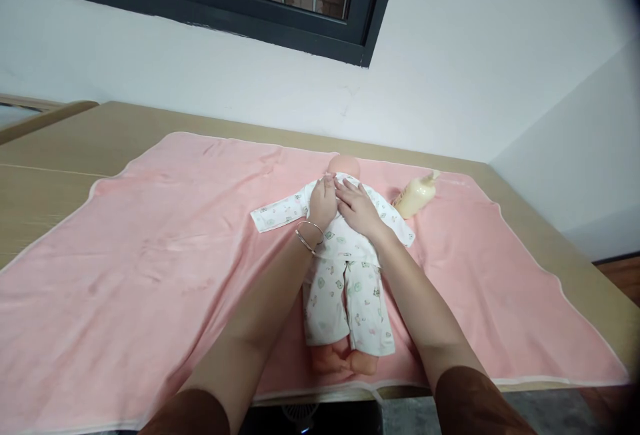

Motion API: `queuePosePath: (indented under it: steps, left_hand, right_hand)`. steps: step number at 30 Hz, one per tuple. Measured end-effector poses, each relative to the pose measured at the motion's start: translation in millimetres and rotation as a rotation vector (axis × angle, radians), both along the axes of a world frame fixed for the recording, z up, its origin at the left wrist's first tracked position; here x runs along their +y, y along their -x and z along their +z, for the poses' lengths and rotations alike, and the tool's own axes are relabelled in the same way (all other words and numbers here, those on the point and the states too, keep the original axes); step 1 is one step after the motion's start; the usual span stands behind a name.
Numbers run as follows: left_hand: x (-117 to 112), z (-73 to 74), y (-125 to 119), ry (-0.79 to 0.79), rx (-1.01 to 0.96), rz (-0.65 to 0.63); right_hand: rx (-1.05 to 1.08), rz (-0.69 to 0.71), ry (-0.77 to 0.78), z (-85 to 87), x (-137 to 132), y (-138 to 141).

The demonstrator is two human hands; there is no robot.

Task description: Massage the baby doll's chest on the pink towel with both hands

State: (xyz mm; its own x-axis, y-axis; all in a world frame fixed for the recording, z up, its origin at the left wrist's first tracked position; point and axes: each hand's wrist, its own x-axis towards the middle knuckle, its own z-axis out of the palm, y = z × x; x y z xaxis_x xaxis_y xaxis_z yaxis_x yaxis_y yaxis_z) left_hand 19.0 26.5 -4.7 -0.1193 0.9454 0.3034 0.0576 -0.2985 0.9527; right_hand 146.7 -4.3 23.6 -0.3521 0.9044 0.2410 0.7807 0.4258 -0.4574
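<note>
Your left hand (323, 203) and right hand (358, 209) rest, fingers extended and ungrasping, upon the baby doll (346, 248). It lies on the pink blanket (135, 268), probably light, soft-clothed; better hold its torso (345, 231).

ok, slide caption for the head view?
Left hand and right hand on the upper body of a doll in white printed clothes, lying on a pink cloth blanket.
</note>
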Motion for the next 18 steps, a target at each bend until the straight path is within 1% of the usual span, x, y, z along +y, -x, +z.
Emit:
queuePosePath:
  steps: [2,4,7,8,9,11,13,14,15,18]
  left_hand:
    - [1,-4.0,-1,-0.026,0.022,0.021]
    - [2,-5.2,0,-0.008,-0.003,0.068]
    - [3,-3.9,1,0.048,-0.058,0.118]
    - [2,-3.1,2,0.062,-0.06,0.123]
    - [2,-2.2,2,0.075,-0.055,0.126]
    - [1,-0.3,3,0.091,-0.047,0.127]
    - [0,1.5,3,0.107,-0.06,0.122]
    - [0,2.4,4,0.112,-0.068,0.116]
    - [-1,3.3,4,0.115,-0.074,0.11]
    - [0,5.7,3,0.124,-0.101,0.106]
  right_hand:
    - [-0.034,-0.054,0.01,0.6,-1,-4]
    - [-0.078,-0.161,0.053,2.2,-6,-2]
    - [-0.171,-0.359,0.128,3.3,-17,12]
    - [-0.198,-0.386,0.133,3.5,-20,17]
    - [-0.221,-0.368,0.123,3.6,-21,20]
    - [-0.251,-0.227,0.08,4.1,-16,20]
    - [-0.234,-0.1,0.051,4.2,-8,13]
    - [-0.207,-0.096,0.051,3.7,-4,8]
    - [-0.176,-0.137,0.056,2.7,-1,3]
    - [-0.113,-0.372,0.076,-2.3,-3,2]
